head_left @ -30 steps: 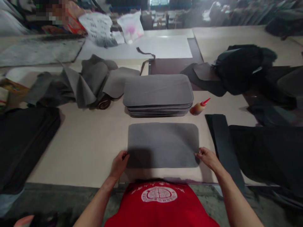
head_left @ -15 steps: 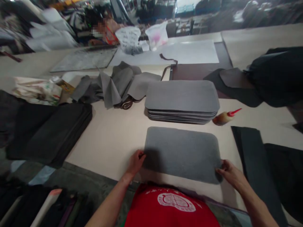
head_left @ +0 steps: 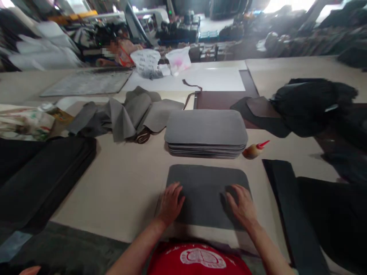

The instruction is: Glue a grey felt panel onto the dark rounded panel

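Observation:
A dark grey rectangular panel with rounded corners (head_left: 205,208) lies flat on the table in front of me. My left hand (head_left: 172,202) is over its left part, fingers stretched out and apart. Over the right part is my right hand (head_left: 242,204), also with fingers spread; whether its palm presses the panel I cannot tell. Just beyond the panel stands a neat stack of similar grey panels (head_left: 205,128). A small glue bottle with a red nozzle (head_left: 254,151) lies by the stack's right side.
Crumpled grey pieces (head_left: 129,112) lie left of the stack. Folded black material (head_left: 46,175) covers the table's left side. Black strips (head_left: 295,206) and a dark bundle (head_left: 312,105) are on the right. White plastic bags (head_left: 146,63) stand farther back, near a person.
Both hands have left the panel's side edges and moved inward over its top, fingers now spread. The panel lies flat and squarer to me. The camera view has tilted up slightly.

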`<move>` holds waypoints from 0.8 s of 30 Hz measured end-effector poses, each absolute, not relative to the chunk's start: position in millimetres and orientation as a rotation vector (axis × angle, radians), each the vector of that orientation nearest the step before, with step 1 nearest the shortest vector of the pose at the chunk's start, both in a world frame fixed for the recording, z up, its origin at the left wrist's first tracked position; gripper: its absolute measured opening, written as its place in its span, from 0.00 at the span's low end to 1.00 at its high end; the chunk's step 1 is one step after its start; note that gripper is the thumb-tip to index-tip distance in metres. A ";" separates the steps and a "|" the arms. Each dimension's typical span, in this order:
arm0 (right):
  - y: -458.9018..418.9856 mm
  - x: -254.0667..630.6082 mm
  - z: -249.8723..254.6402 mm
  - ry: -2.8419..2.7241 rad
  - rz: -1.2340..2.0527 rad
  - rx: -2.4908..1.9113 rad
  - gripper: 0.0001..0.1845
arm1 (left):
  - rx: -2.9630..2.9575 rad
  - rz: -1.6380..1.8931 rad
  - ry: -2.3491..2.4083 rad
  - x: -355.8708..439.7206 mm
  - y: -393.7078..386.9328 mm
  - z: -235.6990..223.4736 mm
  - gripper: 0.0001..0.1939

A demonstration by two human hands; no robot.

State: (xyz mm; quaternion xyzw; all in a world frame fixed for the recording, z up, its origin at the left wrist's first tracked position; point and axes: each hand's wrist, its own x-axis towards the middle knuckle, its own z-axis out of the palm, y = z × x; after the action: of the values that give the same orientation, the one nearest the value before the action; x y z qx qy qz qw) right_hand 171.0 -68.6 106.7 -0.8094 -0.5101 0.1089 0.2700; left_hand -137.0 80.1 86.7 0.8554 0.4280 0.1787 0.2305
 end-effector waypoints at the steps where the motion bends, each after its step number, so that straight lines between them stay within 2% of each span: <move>1: -54.9 158.8 102.9 -1.447 0.303 -2.149 0.27 | 2.390 0.474 1.124 -126.3 80.5 85.1 0.21; 6: -13.0 117.1 79.0 -1.646 0.328 -2.150 0.31 | 2.703 0.324 1.060 -109.3 84.5 73.6 0.33; 15: -58.5 152.9 57.0 -1.344 0.168 -2.503 0.42 | 2.848 0.359 1.047 -115.4 88.6 66.9 0.33; 20: -90.2 177.4 58.3 -1.128 0.033 -2.543 0.50 | 2.968 0.414 1.054 -123.8 90.0 67.1 0.36; 24: -94.4 187.5 44.9 -1.003 -0.023 -2.408 0.50 | 3.156 0.557 1.009 -129.4 96.6 26.9 0.38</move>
State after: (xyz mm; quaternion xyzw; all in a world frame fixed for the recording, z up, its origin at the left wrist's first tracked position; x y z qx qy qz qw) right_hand 187.5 -94.4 44.9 -0.8905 -0.3708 -0.0086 0.2634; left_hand -129.4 96.6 26.9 0.9337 0.2984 0.1649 -0.1090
